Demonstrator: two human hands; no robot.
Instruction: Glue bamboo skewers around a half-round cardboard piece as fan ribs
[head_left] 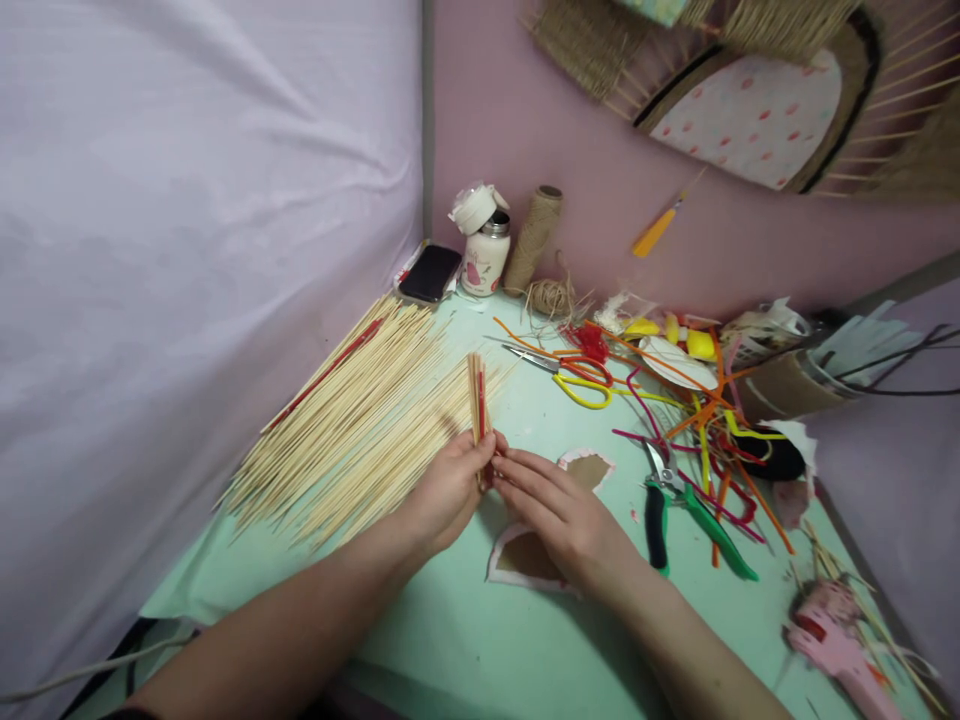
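Nearest, at four o'clock, lies a pale-pink plastic glue gun (pixel 836 640); at five, the right hand (pixel 559 512) partly hides a flat brown panel with white edging (pixel 521 558). At centre, the left hand (pixel 454 480) is curled around a bundle of thin, pale wooden sticks (pixel 475 390), tops toward twelve; the right fingertips touch its lower part, though I cannot tell whether they pinch. The bundle looks light, stiff and liable to splay, best gripped around its lower half. Loose, pale sticks (pixel 322 420) spread toward nine; a tan twine cone (pixel 534 240) stands near twelve.
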